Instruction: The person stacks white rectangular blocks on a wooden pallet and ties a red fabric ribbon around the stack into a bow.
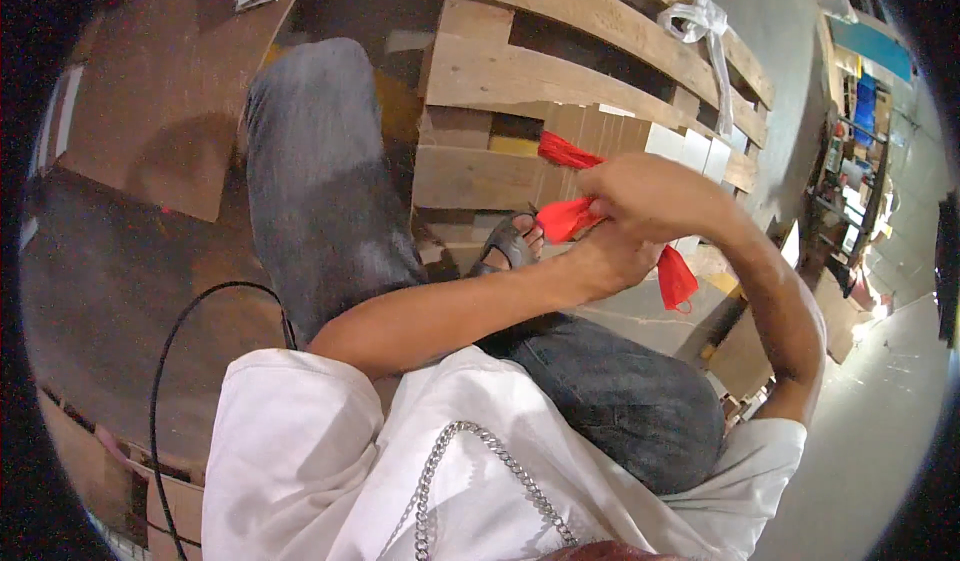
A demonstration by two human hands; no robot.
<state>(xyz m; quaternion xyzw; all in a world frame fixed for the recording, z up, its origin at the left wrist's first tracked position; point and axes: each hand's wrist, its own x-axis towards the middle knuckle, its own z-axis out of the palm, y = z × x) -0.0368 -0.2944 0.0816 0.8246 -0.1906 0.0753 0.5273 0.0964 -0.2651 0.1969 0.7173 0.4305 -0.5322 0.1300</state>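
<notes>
My two hands meet over a bundle of brown cardboard (570,126) that lies on a wooden pallet. A bright red plastic strip (565,219) runs across the bundle and through my fingers, with a loose end dangling below the hands. My left hand (612,261) reaches in from the left and is closed on the strip. Just above it, my right hand (645,193) curls over, its fingers also closed on the strip. The hands overlap, so their fingertips and any knot between them are hidden.
The slatted wooden pallet (490,76) carries a white plastic strip (700,21) tied round its far slats. White-edged sheets (690,151) lie beside the bundle. A large brown cardboard sheet (150,111) is at the left. A black cable (158,391) loops near my left side. Cluttered shelving (865,151) stands far right.
</notes>
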